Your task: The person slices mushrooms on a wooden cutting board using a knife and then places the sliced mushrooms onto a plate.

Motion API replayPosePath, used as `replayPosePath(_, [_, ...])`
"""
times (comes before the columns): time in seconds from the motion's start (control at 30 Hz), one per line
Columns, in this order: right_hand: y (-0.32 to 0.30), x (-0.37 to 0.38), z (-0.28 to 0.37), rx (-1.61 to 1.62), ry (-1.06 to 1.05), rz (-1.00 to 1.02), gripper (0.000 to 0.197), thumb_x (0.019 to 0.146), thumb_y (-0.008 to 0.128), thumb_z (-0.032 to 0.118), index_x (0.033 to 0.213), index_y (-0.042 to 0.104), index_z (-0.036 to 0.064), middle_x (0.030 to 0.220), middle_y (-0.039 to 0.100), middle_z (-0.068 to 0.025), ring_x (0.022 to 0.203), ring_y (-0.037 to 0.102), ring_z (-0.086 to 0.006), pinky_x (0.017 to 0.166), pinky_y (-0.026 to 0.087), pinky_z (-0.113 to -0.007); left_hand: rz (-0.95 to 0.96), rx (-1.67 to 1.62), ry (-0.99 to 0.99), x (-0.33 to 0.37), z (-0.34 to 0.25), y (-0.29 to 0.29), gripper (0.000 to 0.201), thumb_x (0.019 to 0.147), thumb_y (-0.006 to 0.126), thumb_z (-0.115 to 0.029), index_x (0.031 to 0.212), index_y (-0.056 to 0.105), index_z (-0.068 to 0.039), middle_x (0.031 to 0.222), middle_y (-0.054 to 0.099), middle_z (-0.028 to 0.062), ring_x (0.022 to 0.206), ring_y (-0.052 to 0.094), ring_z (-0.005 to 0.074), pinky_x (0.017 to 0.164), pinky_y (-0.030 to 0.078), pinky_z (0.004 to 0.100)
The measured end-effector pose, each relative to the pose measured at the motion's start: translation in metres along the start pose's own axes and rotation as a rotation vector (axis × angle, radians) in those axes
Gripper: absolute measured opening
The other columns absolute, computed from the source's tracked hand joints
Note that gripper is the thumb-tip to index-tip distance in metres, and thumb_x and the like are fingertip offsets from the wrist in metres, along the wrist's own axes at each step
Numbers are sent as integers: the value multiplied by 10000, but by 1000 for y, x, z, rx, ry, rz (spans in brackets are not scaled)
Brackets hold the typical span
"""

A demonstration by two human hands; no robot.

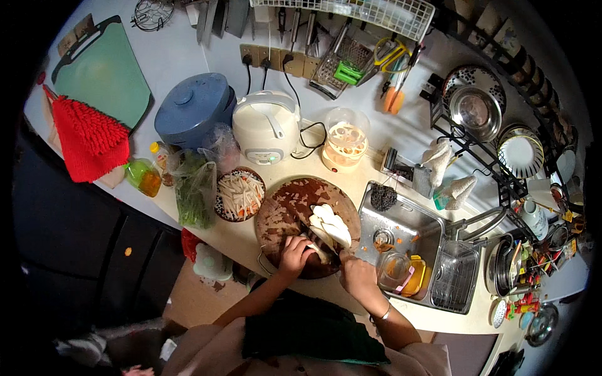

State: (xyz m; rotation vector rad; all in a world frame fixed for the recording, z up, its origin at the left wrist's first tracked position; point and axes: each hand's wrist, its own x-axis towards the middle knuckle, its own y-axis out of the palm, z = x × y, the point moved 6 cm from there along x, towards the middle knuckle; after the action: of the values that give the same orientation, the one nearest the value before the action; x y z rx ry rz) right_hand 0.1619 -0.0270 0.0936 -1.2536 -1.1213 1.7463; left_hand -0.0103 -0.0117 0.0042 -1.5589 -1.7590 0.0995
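A round, worn wooden chopping board (282, 213) lies on the counter in front of me. On its right half rests an overlapping pile of white, flat vegetable slices (330, 224). My left hand (293, 257), fingers bent, holds down a whitish piece of the same vegetable (318, 252) near the board's front edge. From the right, my right hand (359, 276) grips a kitchen knife (323, 239). Its blade slants across the board between the held piece and the slices; most of the handle is hidden in my fist.
Left of the board stand a bowl of white and orange strips (241, 195) and bagged greens (193, 191). Behind are a rice cooker (266, 128), a blue lidded pot (193, 108) and an egg steamer (345, 144). A steel sink (407, 216) adjoins on the right.
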Motion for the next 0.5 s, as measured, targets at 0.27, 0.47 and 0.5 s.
replayPosePath(0.27, [-1,20,-2,67,-10,49,406,805,655,137,1183,543,40,942,701,-214,858,705,-375,743,574,-464,-14,-20,17,0,1,-1,204,846,716,-160,956,641,-4,970,616,144,912,562,348,811,475,421])
replayPosePath(0.47, [12,29,-6,178,-19,-48,318,840,661,209,1093,571,37,832,671,-243,814,670,-429,716,544,-515,-19,-15,20,-2,-1,0,192,856,709,-162,948,640,-7,957,609,143,907,561,346,789,478,428])
replayPosePath(0.5, [12,31,-7,192,-14,-51,335,838,665,212,1104,569,33,834,669,-246,818,668,-430,723,542,-517,-15,-15,19,-1,-2,-1,185,852,705,-149,947,638,-6,959,606,144,907,559,350,789,478,429])
